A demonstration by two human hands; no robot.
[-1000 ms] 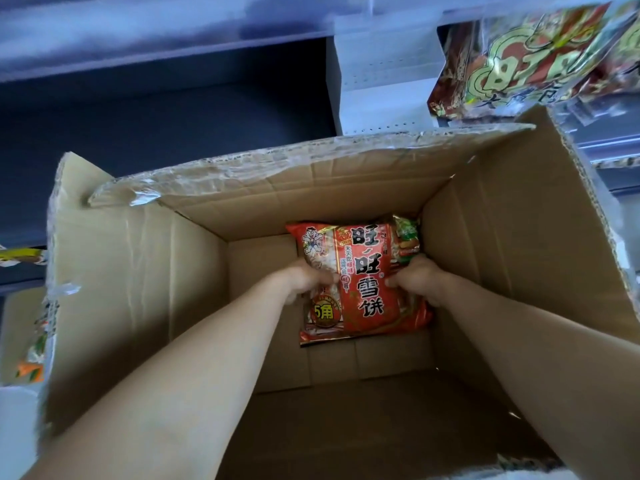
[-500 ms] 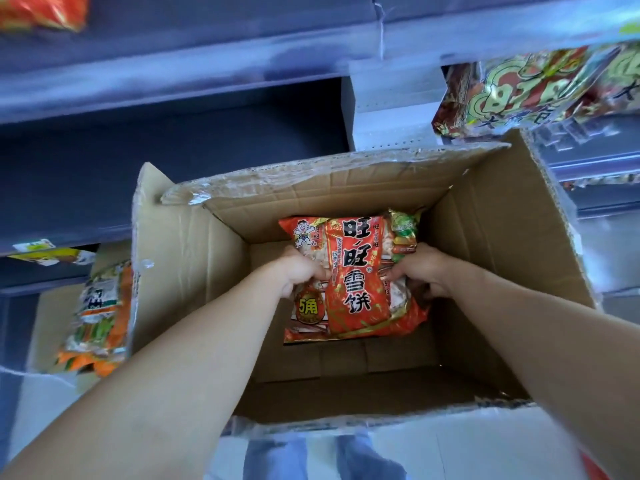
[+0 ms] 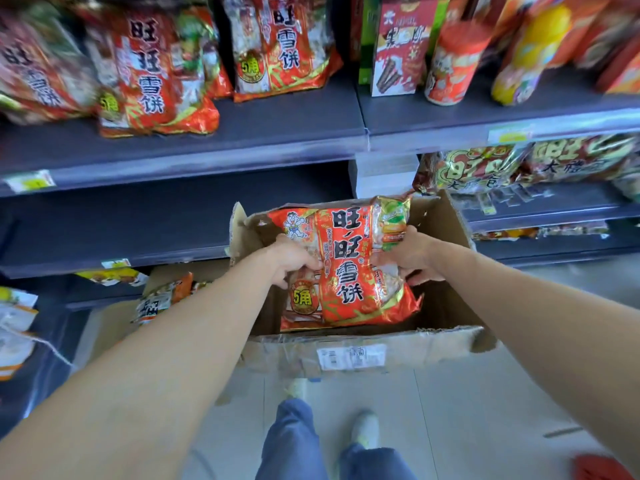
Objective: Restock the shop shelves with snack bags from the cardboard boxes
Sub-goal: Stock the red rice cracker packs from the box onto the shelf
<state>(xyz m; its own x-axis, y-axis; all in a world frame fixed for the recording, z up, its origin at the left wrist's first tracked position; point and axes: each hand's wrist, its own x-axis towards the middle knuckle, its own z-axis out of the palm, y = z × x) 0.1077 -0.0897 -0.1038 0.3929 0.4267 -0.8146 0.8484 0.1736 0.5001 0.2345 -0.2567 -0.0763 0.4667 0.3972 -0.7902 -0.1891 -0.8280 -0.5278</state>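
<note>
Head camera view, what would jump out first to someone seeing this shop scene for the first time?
First, the big red snack bag in the centre, gripped at its sides by the left hand and right hand above the open cardboard box on the floor. Next, matching red bags on the upper left shelf, above a bare dark shelf beside the box.
</note>
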